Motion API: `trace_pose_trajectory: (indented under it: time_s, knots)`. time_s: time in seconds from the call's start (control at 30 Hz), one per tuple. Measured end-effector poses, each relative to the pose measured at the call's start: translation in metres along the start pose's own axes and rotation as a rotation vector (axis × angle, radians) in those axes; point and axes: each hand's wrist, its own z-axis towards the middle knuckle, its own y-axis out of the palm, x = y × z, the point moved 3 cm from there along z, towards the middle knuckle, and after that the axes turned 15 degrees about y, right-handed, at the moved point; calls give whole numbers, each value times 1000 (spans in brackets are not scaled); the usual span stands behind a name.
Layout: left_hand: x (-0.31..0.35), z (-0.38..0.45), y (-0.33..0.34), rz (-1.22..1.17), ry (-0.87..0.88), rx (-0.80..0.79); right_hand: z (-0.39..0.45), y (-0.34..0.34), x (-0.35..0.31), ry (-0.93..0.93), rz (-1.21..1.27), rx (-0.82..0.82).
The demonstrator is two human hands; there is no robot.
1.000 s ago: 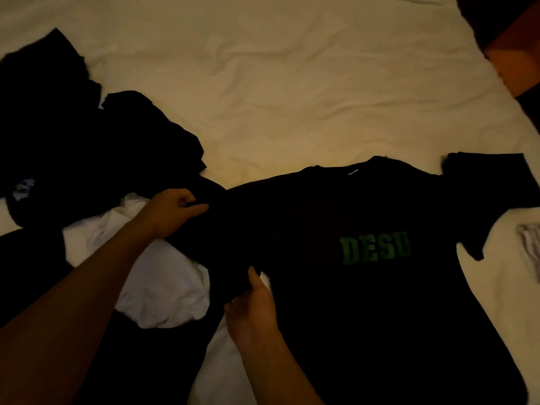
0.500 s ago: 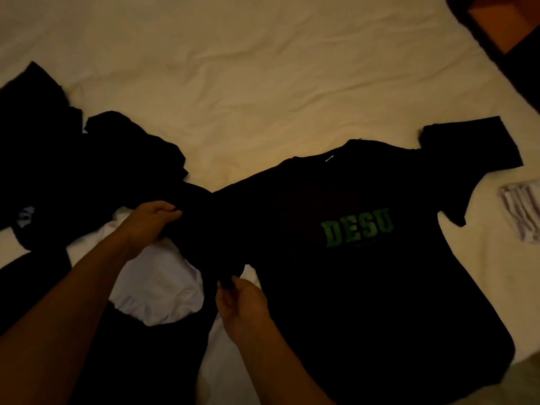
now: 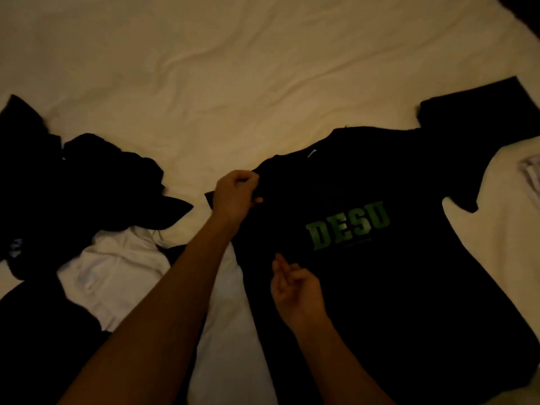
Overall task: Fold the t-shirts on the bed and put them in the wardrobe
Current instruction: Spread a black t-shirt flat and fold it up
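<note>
Lying heaped at the far left of the bed sheet (image 3: 233,83) is a pile of black clothes (image 3: 73,182), with a white garment (image 3: 117,267) crumpled just below it and partly tucked under the dark cloth. My left forearm crosses over the white garment's right edge. My left hand (image 3: 235,194) has its fingers curled around the left shoulder and sleeve of the black t-shirt (image 3: 394,287), bunching the fabric there. To the right of that, my right hand (image 3: 295,287) hovers palm-up over the shirt's lower front, fingers loosely relaxed and holding nothing. The t-shirt lies spread face-up on the sheet, its green lettering (image 3: 347,225) reading "DESU", its other sleeve stretched toward the upper right. Something pale and folded (image 3: 531,176) sits at the right edge; I cannot tell what it is.
</note>
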Motion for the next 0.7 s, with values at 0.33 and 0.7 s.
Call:
trace_pose_trajectory:
  time_s: [0.33,0.7]
  knots:
    - [-78,-32,47,284,58,-177,27,-41,-64,-7,-534,260]
    - [-29,-17,109,326,114,-110,3,-17,-123,194,-944,313]
